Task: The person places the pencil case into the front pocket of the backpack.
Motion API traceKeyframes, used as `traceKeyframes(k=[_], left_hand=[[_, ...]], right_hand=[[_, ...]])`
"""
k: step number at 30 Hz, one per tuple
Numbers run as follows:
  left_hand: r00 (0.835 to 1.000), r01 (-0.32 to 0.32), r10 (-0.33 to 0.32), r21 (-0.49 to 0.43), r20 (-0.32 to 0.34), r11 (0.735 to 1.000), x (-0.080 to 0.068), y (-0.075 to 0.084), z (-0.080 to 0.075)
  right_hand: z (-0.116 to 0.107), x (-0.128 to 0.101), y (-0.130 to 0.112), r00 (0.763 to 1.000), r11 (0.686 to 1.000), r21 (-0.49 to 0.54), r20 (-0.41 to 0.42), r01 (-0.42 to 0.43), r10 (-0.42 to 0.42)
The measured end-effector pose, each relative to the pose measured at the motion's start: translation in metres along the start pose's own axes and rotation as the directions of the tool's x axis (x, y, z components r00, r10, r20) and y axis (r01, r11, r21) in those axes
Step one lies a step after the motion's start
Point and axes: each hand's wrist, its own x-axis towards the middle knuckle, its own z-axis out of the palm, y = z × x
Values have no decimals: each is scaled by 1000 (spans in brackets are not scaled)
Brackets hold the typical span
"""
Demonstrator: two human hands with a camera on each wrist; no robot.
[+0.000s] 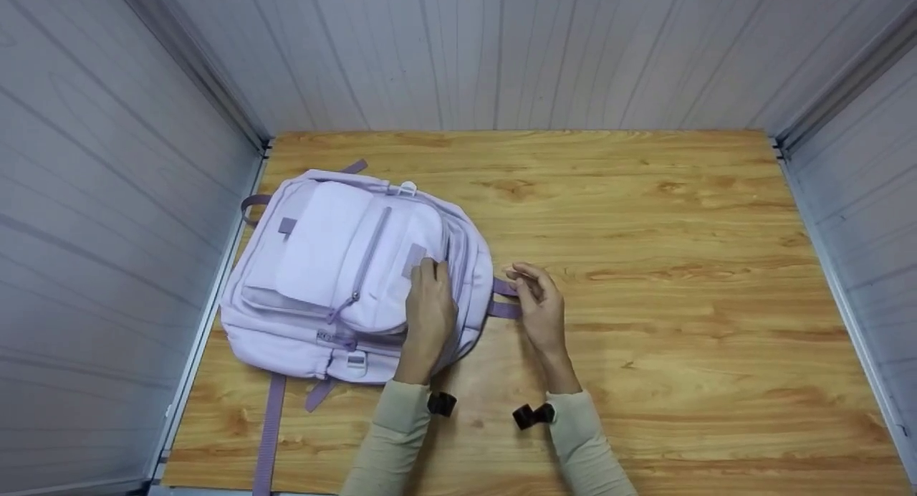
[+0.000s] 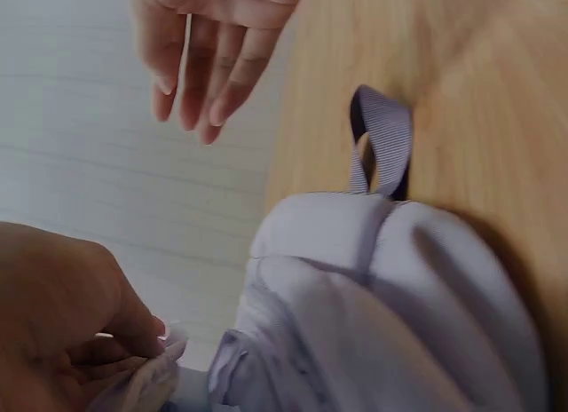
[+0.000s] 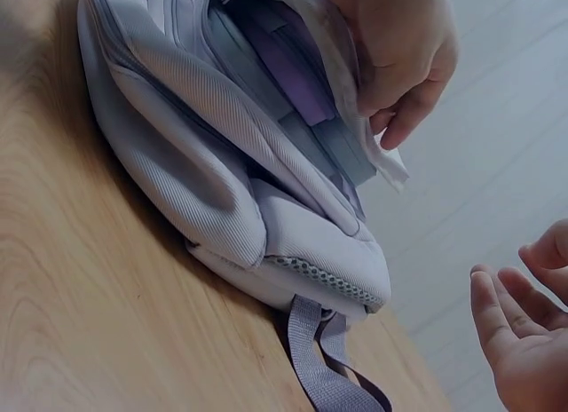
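Lilac backpack (image 1: 344,281) looks soft, light; left hand (image 1: 428,306) pinches its top flap, right hand (image 1: 539,306) hovers relaxed beside its handle loop (image 1: 504,299), a sturdy hold.

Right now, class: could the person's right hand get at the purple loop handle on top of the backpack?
Probably yes: the right hand hovers open beside the loop handle, with nothing between them; the left hand grips the backpack flap.

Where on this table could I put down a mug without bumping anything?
The table's right half is bare, from the right hand to the right wall, and so is the strip along the back wall. The left side is crowded: the backpack lies there, with the left hand gripping its edge.
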Motion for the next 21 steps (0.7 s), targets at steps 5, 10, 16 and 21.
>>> traceKeyframes(k=[5,10,16,21], left_hand=[[1000,-17,14,-118,-21,993,-7,-7,10],[999,-38,35,-161,-25,986,-7,-10,13],[1000,-21,21,-142,-2,990,-6,-6,10],[1000,-25,25,-83,-5,996,-4,-3,9]], right_hand=[[-6,1,16,999,1000,4,-15,-31,31],[-9,2,27,1000,1000,10,-21,-15,15],[-10,1,26,1000,1000,-7,-27,-2,2],[-11,0,19,999,1000,-7,-28,-19,19]])
